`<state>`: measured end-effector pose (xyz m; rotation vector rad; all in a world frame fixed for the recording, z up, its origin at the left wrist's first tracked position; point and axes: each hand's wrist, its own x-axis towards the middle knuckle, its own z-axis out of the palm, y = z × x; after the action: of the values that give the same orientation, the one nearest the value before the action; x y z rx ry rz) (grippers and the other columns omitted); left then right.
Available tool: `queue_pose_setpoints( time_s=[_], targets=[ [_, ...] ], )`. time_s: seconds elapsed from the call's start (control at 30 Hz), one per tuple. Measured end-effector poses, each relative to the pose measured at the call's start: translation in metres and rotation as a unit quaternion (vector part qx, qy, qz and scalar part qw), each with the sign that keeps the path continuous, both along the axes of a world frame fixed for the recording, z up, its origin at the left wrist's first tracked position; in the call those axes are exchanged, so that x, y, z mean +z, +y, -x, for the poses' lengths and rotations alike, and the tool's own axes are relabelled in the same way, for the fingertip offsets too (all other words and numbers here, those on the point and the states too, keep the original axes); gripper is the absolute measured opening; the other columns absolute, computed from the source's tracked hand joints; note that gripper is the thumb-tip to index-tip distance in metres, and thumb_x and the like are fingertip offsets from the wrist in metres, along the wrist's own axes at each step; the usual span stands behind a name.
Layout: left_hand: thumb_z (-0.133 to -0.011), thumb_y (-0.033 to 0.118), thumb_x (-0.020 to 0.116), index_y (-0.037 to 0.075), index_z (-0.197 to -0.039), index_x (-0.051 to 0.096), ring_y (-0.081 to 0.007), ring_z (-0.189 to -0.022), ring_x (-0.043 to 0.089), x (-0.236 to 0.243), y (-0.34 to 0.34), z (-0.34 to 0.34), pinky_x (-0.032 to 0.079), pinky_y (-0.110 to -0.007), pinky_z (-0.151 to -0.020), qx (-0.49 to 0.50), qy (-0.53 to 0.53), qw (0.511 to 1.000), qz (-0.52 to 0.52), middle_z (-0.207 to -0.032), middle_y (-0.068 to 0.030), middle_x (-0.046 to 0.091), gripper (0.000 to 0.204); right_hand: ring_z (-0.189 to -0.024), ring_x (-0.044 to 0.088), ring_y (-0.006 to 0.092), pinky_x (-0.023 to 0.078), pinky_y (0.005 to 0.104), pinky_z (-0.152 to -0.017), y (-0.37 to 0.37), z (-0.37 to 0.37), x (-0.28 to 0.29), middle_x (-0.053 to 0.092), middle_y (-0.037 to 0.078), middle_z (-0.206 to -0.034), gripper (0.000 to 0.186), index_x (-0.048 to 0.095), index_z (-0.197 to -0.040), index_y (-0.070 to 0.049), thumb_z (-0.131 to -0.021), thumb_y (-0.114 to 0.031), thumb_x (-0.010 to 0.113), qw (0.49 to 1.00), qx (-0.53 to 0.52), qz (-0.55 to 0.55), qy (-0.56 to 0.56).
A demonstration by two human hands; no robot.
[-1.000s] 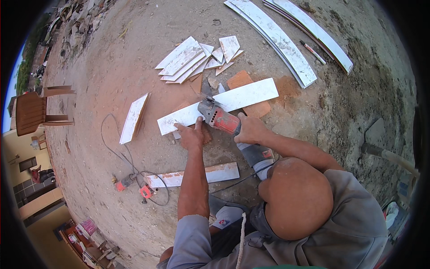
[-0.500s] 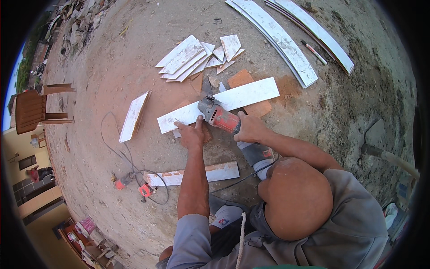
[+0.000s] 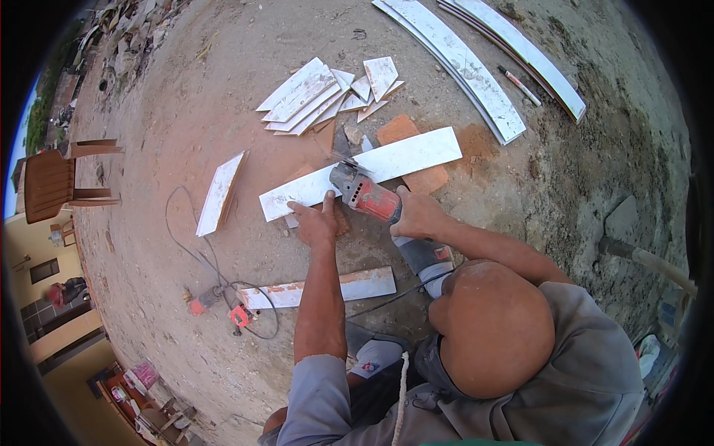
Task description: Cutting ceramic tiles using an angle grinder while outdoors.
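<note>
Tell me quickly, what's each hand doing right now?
Left hand: open, thumb and forefinger spread on the white strip.
Right hand: closed, holding the red power tool.

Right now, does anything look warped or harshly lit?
In the head view, the long white strips near the top curve, likely from the fisheye lens; black surrounds the picture's rim; light looks soft, with no hard shadow visible around the red grinder.
</note>
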<state>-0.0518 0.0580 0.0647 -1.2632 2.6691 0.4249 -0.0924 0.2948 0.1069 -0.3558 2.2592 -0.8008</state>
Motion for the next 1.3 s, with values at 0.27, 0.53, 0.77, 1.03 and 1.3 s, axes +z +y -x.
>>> queue_pose_setpoints(
  time_s=[0.27, 0.53, 0.77, 1.03, 1.3],
  targets=[
    [-0.080, 0.071, 0.064, -0.013, -0.149, 0.014, -0.0451, -0.111, 0.061, 0.002, 0.002, -0.001, 0.050, -0.051, -0.091, 0.001, -0.004, 1.000, 0.002, -0.130, -0.0326, 0.054, 0.120, -0.094, 0.066, 0.0445, 0.053, 0.0488, -0.083, -0.005, 0.006, 0.000, 0.066, 0.028, -0.096, 0.060, 0.050, -0.108, 0.002, -0.063, -0.029, 0.075, 1.000, 0.012, -0.017, -0.006],
    [-0.080, 0.071, 0.064, -0.014, -0.148, 0.015, -0.0452, -0.111, 0.061, 0.000, 0.000, 0.000, 0.050, -0.051, -0.091, -0.001, -0.007, 1.000, -0.001, -0.129, -0.0327, 0.054, 0.119, -0.090, 0.066, 0.0454, 0.053, 0.0487, -0.081, 0.004, -0.002, -0.005, 0.066, 0.029, -0.092, 0.064, 0.051, -0.109, 0.002, -0.062, -0.032, 0.076, 1.000, 0.008, -0.010, 0.006],
    [-0.080, 0.070, 0.064, -0.014, -0.148, 0.015, -0.0455, -0.112, 0.060, 0.000, 0.000, -0.001, 0.050, -0.051, -0.092, -0.002, 0.001, 1.000, -0.001, -0.129, -0.0329, 0.054, 0.119, -0.091, 0.066, 0.0449, 0.053, 0.0485, -0.081, 0.009, -0.004, 0.001, 0.066, 0.029, -0.093, 0.066, 0.051, -0.110, 0.002, -0.060, -0.033, 0.077, 1.000, 0.002, -0.020, -0.009],
    [-0.081, 0.071, 0.063, -0.014, -0.148, 0.015, -0.0445, -0.111, 0.061, 0.003, 0.002, 0.000, 0.050, -0.051, -0.091, -0.006, -0.009, 1.000, 0.006, -0.131, -0.0325, 0.053, 0.118, -0.094, 0.066, 0.0448, 0.054, 0.0487, -0.083, 0.002, 0.002, -0.003, 0.066, 0.029, -0.095, 0.063, 0.050, -0.109, 0.003, -0.062, -0.029, 0.076, 1.000, 0.016, -0.019, -0.009],
    [-0.081, 0.071, 0.062, -0.013, -0.149, 0.015, -0.0449, -0.109, 0.062, 0.000, 0.000, 0.000, 0.050, -0.052, -0.090, -0.005, -0.007, 1.000, 0.008, -0.128, -0.0322, 0.055, 0.118, -0.092, 0.066, 0.0455, 0.053, 0.0488, -0.082, 0.012, -0.004, 0.000, 0.066, 0.030, -0.094, 0.063, 0.053, -0.109, 0.003, -0.061, -0.032, 0.076, 1.000, -0.003, -0.005, -0.001]
  ],
)
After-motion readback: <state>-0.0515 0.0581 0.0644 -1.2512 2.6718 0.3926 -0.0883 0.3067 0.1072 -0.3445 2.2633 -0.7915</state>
